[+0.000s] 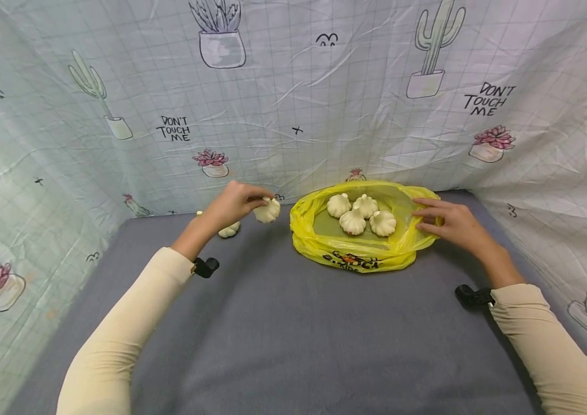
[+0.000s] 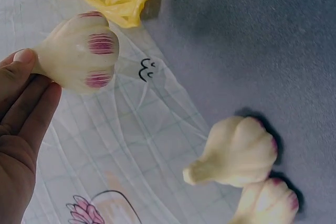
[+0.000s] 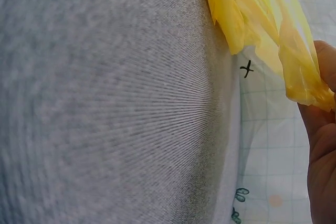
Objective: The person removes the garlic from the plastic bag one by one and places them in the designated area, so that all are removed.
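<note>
My left hand (image 1: 233, 204) pinches a garlic bulb (image 1: 267, 211) by its stem, above the table and left of the yellow plastic bag (image 1: 301, 233). Purple streaks mark this bulb in the left wrist view. Several pale garlic bulbs (image 1: 353, 221) sit inside the open-mouthed bag. At the bag's right side, my right hand (image 1: 454, 226) grips the rim; in the right wrist view, thumb and fingers hold the bunched yellow plastic (image 3: 302, 69). Below the left hand, a loose garlic bulb (image 2: 239, 153) lies on the table touching another bulb (image 2: 270, 203); the left forearm partly hides them in the head view.
A dark grey cloth covers the table (image 1: 293, 334). Behind and at both sides hangs a pale curtain (image 1: 283, 92) printed with cacti and lettering. Each wrist carries a small black camera (image 1: 206, 267).
</note>
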`<action>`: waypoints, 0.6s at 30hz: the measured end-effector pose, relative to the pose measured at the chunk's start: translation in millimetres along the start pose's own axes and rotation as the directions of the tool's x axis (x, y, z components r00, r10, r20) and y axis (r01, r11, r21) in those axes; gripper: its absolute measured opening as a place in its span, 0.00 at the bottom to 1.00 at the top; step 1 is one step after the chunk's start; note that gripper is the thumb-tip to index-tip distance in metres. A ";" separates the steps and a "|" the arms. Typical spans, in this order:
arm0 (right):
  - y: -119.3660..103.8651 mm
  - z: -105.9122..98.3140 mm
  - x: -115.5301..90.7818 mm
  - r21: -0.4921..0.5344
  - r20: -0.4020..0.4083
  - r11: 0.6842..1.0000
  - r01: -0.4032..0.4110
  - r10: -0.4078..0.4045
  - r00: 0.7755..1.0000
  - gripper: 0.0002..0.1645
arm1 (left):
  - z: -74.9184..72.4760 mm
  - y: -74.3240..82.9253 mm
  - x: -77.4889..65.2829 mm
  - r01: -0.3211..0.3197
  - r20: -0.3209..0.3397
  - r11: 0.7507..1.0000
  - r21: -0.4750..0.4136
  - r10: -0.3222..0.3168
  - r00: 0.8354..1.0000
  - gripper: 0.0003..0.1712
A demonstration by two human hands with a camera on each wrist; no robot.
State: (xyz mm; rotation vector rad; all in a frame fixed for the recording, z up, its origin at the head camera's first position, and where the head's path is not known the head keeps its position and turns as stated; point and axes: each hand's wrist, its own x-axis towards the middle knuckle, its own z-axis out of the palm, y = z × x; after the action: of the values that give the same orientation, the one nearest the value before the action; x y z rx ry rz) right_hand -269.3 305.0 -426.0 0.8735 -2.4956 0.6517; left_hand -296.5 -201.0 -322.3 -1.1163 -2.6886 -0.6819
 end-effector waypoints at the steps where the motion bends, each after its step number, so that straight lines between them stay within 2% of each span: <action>1: -0.2 -0.1 0.1 0.002 0.000 1.000 -0.004 0.004 1.000 0.19 | -0.9 -0.6 -0.6 0.003 0.001 1.000 0.001 -0.003 1.000 0.12; 7: 0.5 -0.6 0.3 0.002 0.001 1.000 0.016 -0.016 1.000 0.19 | -4.6 -2.6 -4.0 0.033 0.002 0.999 0.002 -0.033 0.999 0.12; 13: 1.1 -1.8 0.8 -0.007 0.001 0.999 0.032 -0.032 0.999 0.19 | -9.2 -2.4 -6.0 0.024 -0.017 1.000 -0.009 -0.024 1.000 0.12; 18: 1.3 -1.9 1.6 0.000 0.003 1.000 0.022 -0.022 1.000 0.19 | -12.2 -8.9 -7.2 0.033 -0.022 0.999 -0.002 -0.033 0.999 0.12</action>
State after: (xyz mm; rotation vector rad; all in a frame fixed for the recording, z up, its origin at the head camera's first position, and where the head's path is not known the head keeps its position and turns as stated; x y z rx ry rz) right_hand -270.9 306.2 -424.0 0.9010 -2.4853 0.6438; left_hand -298.1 -216.7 -316.9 -1.0614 -2.6941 -0.6975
